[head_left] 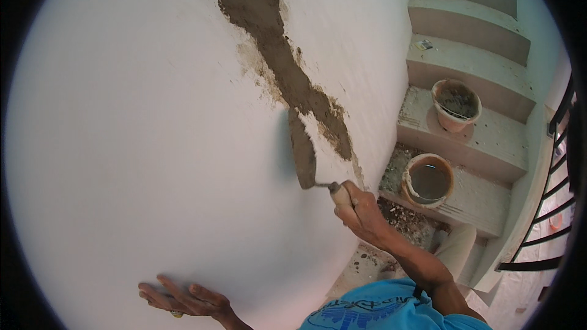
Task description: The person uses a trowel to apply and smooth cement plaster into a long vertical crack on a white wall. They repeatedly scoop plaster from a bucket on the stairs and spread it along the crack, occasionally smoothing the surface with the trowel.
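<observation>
My right hand (361,212) is wrapped round the handle of a trowel (302,150). Its blade, smeared with mortar, lies close along the white wall (153,116), just below a band of wet brown mortar (269,43). That band runs down the wall from the top towards the right, with rough, ragged edges and a bare whitish gap near its lower end. At the lower left, my left hand (186,298) rests against the wall with its fingers stretched out and a ring on one finger. Nothing is in it.
On the stairs (468,27) at the right stand a bucket of mortar (455,105) and, one step lower, a bucket of greyish liquid (428,180). Rubble (406,223) lies by the wall's foot. A black railing (550,212) edges the far right. A small packet (424,44) lies higher up.
</observation>
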`<state>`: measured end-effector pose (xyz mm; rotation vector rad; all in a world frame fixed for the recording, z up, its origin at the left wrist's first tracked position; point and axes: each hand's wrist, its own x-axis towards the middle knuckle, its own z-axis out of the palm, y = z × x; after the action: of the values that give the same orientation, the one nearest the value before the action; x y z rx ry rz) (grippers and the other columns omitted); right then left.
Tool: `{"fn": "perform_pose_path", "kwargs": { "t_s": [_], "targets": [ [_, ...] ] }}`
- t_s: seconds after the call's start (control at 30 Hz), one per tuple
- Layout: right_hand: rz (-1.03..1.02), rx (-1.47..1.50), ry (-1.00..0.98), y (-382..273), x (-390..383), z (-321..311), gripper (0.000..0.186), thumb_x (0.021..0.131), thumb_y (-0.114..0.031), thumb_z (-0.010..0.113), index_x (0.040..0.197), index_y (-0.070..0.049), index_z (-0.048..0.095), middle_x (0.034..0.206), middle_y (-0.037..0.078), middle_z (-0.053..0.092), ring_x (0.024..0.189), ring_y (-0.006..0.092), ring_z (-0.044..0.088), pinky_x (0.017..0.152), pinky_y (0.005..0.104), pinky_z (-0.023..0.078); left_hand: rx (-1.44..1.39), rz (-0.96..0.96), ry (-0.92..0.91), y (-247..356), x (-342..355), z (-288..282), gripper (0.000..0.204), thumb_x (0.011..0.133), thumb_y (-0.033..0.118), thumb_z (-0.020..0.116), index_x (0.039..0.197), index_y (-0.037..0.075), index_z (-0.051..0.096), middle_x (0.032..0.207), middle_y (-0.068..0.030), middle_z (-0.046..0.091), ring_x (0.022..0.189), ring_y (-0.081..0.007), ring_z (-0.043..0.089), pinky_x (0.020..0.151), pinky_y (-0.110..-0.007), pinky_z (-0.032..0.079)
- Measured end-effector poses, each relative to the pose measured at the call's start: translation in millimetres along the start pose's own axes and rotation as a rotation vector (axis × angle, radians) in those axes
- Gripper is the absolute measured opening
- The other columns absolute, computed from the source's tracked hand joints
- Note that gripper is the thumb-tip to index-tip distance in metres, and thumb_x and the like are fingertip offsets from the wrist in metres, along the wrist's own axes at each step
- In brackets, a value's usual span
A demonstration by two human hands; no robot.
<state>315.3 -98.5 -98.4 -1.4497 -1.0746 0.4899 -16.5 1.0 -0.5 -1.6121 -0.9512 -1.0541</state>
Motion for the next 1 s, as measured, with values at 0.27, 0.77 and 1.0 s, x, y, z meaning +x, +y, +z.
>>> {"fn": "perform_pose_path", "kwargs": {
  "t_s": [0.27, 0.77, 1.0],
  "targets": [
    [-0.107, -0.322, 0.29, 5, 40, 3, 0.036, 0.084, -0.016, 0.068, 0.11, -0.004, 0.045, 0.08, 0.024, 0.064, 0.074, 0.0439, 0.065, 0.066, 0.0502, 0.052, 0.003, 0.008, 0.044, 1, 3, 1, 0.054, 0.108, 0.038, 0.028, 0.142, 0.003, 0.05, 0.157, -0.0198, 0.035, 0.148, -0.0367, 0.027, 0.12, -0.058, 0.02],
    [-0.086, -0.312, 0.309, 14, 31, 21, 0.037, 0.084, -0.018, 0.068, 0.108, -0.003, 0.044, 0.078, 0.024, 0.064, 0.072, 0.0445, 0.065, 0.064, 0.051, 0.052, -0.048, -0.077, 0.028, 6, -1, 2, 0.055, 0.108, 0.042, 0.03, 0.14, 0.004, 0.052, 0.158, -0.018, 0.033, 0.148, -0.0375, 0.025, 0.12, -0.058, 0.019],
    [0.133, -0.232, 0.389, 108, 0, 17, 0.037, 0.083, -0.016, 0.068, 0.109, 0.0, 0.046, 0.075, 0.026, 0.062, 0.073, 0.0466, 0.064, 0.066, 0.0525, 0.05, -0.031, -0.026, 0.048, 4, 1, 3, 0.059, 0.107, 0.046, 0.028, 0.142, 0.005, 0.051, 0.157, -0.0174, 0.034, 0.147, -0.0378, 0.026, 0.119, -0.058, 0.022]
  ]
}}
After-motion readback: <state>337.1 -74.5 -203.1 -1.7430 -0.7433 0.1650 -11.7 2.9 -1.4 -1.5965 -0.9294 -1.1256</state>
